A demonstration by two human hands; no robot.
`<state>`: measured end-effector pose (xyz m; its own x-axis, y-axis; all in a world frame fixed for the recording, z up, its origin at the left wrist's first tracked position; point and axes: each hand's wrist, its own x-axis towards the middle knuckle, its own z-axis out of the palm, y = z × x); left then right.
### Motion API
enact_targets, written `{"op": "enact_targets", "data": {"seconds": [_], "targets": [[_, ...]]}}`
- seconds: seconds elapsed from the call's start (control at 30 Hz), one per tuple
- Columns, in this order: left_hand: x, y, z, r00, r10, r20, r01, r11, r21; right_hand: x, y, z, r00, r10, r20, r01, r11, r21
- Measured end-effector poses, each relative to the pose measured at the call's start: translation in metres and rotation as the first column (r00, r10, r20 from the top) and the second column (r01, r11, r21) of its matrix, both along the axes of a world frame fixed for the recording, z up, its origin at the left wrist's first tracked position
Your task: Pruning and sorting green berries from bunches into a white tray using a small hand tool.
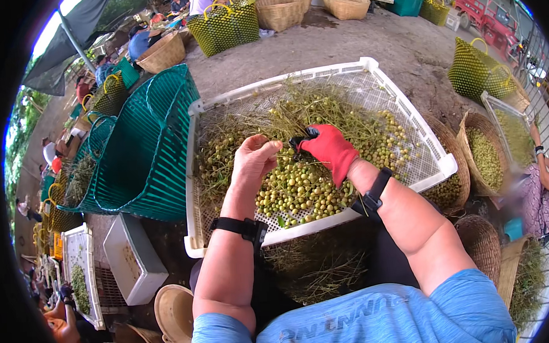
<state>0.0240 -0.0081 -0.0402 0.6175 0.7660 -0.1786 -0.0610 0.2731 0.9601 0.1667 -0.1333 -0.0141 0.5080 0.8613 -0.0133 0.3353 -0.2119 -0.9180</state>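
A white plastic mesh tray (393, 99) lies before me, heaped with small round yellow-green fruit (303, 188) and thin leafy twigs (331, 107). My right hand (329, 149) wears a red glove with black fingertips. Its fingers are closed around a cluster of twigs near the tray's middle. Just left of it is my bare left hand (254, 159), thumb and forefinger brought together above the fruit. Whether a small fruit or stem sits between those fingertips cannot be made out. Black bands circle both wrists.
A large green woven basket (138, 145) stands against the tray's left side. A foam box (133, 260) and a plastic basin (174, 314) sit lower left. Fruit-filled wicker baskets (484, 155) line the right, beside a person in a patterned top (540, 201). Checked woven baskets (224, 29) stand ahead.
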Motion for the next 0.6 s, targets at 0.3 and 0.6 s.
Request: {"op": "enact_targets", "data": {"seconds": [0.3, 0.6], "targets": [[0.009, 0.000, -0.019, 0.983, -0.028, 0.180, 0.034, 0.999, -0.033, -0.005, 0.003, -0.007, 0.995, 0.072, 0.062, -0.076, 0.996, 0.051], [0.002, -0.004, 0.000, 0.946, -0.009, -0.323, 0.147, 0.903, 0.404, 0.000, 0.001, -0.004, 1.000, -0.009, -0.007, 0.009, 0.999, 0.036]]}}
